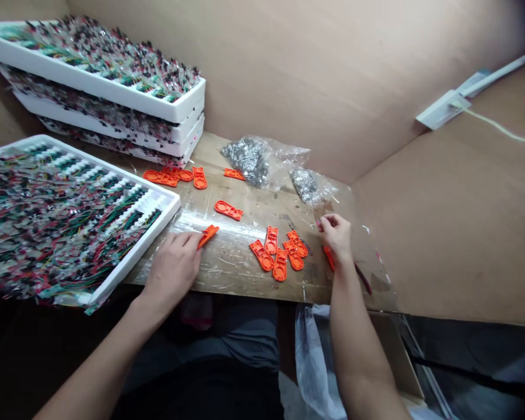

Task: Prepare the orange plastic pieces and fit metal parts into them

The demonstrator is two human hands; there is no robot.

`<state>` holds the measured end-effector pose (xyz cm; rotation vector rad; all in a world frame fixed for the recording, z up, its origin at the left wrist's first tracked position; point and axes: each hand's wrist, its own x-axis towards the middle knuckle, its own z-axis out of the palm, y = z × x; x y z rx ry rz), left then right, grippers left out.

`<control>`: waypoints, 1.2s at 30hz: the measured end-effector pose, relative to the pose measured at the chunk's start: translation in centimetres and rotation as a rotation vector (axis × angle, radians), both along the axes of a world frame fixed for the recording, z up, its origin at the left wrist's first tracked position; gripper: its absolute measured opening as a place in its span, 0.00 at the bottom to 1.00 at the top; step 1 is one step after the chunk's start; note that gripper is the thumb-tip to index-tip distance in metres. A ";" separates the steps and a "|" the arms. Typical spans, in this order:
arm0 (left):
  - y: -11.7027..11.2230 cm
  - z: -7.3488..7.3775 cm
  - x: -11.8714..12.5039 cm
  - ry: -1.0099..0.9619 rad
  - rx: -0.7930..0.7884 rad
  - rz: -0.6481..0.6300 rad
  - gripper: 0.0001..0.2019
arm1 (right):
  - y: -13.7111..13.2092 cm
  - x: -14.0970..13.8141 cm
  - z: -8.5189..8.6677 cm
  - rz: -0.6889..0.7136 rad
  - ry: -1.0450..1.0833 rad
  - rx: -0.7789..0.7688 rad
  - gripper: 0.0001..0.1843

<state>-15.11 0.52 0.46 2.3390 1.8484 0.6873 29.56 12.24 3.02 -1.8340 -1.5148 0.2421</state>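
White foam trays of wired parts are stacked at upper left, with another white foam tray at left. Left hand grips an orange plastic piece against the plywood bench, near more orange pieces and bags of metal parts at centre. Right hand is pinched on something too thin to identify. A cardboard wall encloses the bench.
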 end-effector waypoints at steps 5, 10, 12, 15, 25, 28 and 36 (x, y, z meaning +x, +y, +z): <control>-2.6 -0.4 3.9 -0.166 -0.061 -0.116 0.13 | 5.3 0.9 -0.9 -0.016 -0.164 -0.175 0.10; -2.0 -0.3 7.1 -0.347 -0.159 -0.279 0.18 | 7.3 0.2 -2.1 -0.094 -0.257 -0.291 0.07; 0.8 0.3 7.1 -0.349 -0.148 -0.275 0.13 | 7.7 0.1 -2.4 -0.093 -0.276 -0.310 0.05; 6.4 1.2 5.7 -0.167 -0.031 -0.143 0.18 | 7.8 0.0 -2.5 -0.063 -0.296 -0.322 0.05; 3.3 2.3 2.8 0.252 -0.039 -0.071 0.16 | 6.3 1.0 -2.1 0.010 -0.296 -0.251 0.02; -1.0 2.0 3.0 0.208 -0.054 -0.024 0.19 | 5.9 1.0 -1.8 0.052 -0.305 -0.236 0.02; -5.3 0.5 0.9 -0.198 -0.049 -0.087 0.15 | 2.7 -2.4 -0.9 0.248 0.043 -0.041 0.16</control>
